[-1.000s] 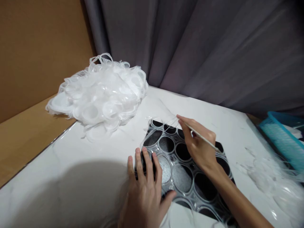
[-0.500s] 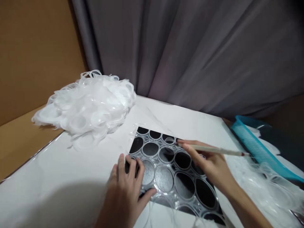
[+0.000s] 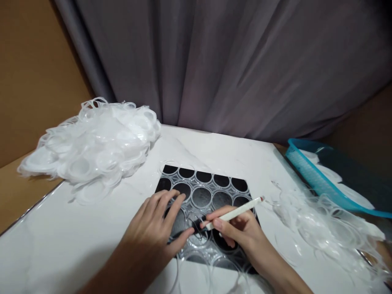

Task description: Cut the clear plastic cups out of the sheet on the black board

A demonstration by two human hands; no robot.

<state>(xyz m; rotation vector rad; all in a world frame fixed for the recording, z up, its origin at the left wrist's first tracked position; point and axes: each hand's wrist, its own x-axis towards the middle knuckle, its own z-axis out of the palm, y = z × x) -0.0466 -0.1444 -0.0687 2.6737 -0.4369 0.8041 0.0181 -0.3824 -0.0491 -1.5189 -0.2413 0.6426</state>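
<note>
A person's left hand (image 3: 156,230) lay flat, fingers spread and gripping nothing, on a clear plastic sheet (image 3: 202,196) moulded with rows of round cups, which rested over a black mat (image 3: 228,181) on a white table (image 3: 92,237). The fingertips pointed toward 1 o'clock and pressed on the cups at the sheet's near left part, with the thumb stretched out toward 3 o'clock.

The right hand (image 3: 241,230) was closed in a writing grip around a thin white tool (image 3: 234,213). The tool slanted up toward 2 o'clock, its red-tipped end clear of the knuckles, while its working end met the sheet just beside the left thumb, at about 9 o'clock from the right hand. Whether that end cut or only touched the plastic could not be told. The two hands sat close together, nearly touching, over the near middle of the sheet; most of the sheet stretched away from them toward 12 o'clock.

A heap of white round plastic pieces (image 3: 94,149) was piled at 10 o'clock from the hands, well apart from the sheet, at the table's far left edge. A loose spread of clear plastic scraps (image 3: 318,232) lay at 3 o'clock, near the right hand. Beyond it, at 2 o'clock, stood a blue basket (image 3: 309,171). A grey curtain (image 3: 229,61) hung behind the table.
</note>
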